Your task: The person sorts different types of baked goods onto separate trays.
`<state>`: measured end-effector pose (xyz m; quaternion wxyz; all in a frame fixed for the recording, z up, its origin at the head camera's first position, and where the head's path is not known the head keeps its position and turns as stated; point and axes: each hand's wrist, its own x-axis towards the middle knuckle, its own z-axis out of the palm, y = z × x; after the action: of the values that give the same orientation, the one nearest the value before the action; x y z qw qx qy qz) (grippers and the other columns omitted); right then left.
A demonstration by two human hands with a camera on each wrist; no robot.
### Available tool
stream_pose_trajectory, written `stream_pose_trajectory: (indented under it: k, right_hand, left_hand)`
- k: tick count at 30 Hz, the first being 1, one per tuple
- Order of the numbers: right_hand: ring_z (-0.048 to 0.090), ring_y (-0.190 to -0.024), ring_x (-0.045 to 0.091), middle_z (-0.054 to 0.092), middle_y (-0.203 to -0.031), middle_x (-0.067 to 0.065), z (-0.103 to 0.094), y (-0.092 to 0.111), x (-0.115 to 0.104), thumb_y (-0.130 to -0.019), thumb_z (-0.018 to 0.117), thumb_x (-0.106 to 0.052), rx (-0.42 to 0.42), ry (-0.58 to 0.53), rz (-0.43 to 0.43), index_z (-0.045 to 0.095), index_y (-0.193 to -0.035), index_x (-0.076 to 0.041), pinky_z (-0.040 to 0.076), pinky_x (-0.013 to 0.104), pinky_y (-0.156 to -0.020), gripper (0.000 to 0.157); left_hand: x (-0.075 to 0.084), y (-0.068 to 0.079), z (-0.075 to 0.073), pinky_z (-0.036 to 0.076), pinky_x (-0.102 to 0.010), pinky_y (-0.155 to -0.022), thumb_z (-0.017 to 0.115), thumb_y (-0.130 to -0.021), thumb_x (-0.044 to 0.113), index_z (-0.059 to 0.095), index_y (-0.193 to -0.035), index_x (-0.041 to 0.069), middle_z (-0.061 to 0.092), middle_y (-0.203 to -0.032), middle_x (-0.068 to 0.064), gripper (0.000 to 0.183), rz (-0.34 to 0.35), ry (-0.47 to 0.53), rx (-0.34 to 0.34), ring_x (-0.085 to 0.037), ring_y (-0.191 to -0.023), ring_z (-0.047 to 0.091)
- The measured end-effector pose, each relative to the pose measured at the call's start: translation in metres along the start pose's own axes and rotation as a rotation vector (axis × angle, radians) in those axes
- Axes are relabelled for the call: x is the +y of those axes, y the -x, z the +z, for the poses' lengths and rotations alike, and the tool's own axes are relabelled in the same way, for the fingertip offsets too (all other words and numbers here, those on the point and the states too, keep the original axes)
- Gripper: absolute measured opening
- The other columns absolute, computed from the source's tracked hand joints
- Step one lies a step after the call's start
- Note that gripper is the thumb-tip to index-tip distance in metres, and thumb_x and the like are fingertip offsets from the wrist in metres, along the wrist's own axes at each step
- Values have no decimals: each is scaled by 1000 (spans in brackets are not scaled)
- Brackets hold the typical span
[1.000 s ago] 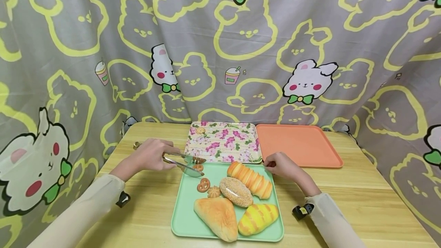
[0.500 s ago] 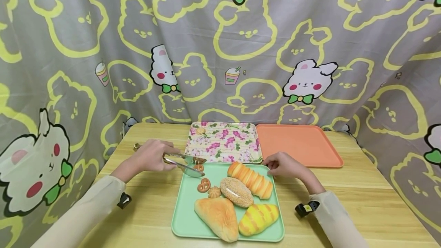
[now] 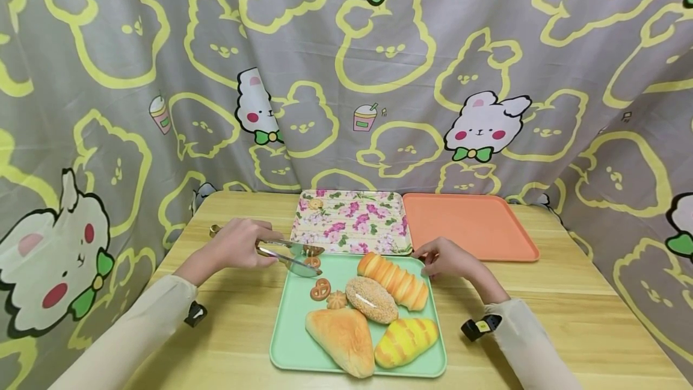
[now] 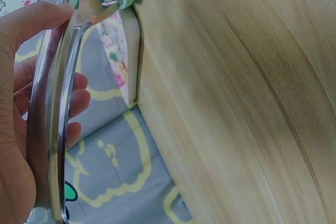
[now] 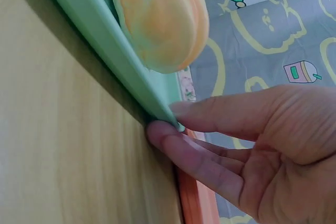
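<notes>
In the head view my left hand (image 3: 245,244) grips a pair of metal tongs (image 3: 274,253), whose spread ends reach over the far left corner of the green tray (image 3: 288,345). A small pretzel (image 3: 311,262) lies between those ends. The left wrist view shows the thumb and fingers on either side of the tongs (image 4: 58,108). My right hand (image 3: 445,257) pinches the tray's far right corner, thumb on the rim and fingers beneath, as the right wrist view shows. Another pretzel (image 3: 320,289) and a star-shaped cookie (image 3: 336,300) lie on the tray.
The green tray also bears a ridged bread roll (image 3: 393,281), a crumb-coated bun (image 3: 371,300), a triangular bread (image 3: 342,337) and a yellow striped bread (image 3: 407,342). Behind it are a floral tray (image 3: 373,236) with one cookie (image 3: 315,204) and an orange tray (image 3: 460,224). A patterned curtain (image 3: 325,155) hangs behind.
My right wrist has shifted slightly to the right while its fingers stay at the tray corner. The left hand, tongs and food look the same.
</notes>
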<state>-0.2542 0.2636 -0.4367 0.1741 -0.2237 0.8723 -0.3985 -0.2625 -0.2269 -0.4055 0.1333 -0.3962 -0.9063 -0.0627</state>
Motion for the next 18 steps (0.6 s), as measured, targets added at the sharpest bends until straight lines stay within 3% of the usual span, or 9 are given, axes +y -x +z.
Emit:
stream_pose_trajectory:
  k: [11,18]
  right_hand:
    - [59,-61,21,66,-72,12,2,-2,1,-83,73,8,56,19,15,73,-115,7,53,35,-56,33]
    - [58,-70,17,67,-82,17,-1,1,-5,-77,79,7,-6,50,-33,69,-120,10,50,26,-60,44]
  left_hand:
    - [2,1,-2,33,-20,-50,83,-75,43,81,-110,25,68,-80,6,40,-22,0,-12,3,-55,39]
    - [3,1,-3,33,-19,-49,83,-75,42,81,-110,23,67,-79,7,40,-24,6,-14,3,-54,39]
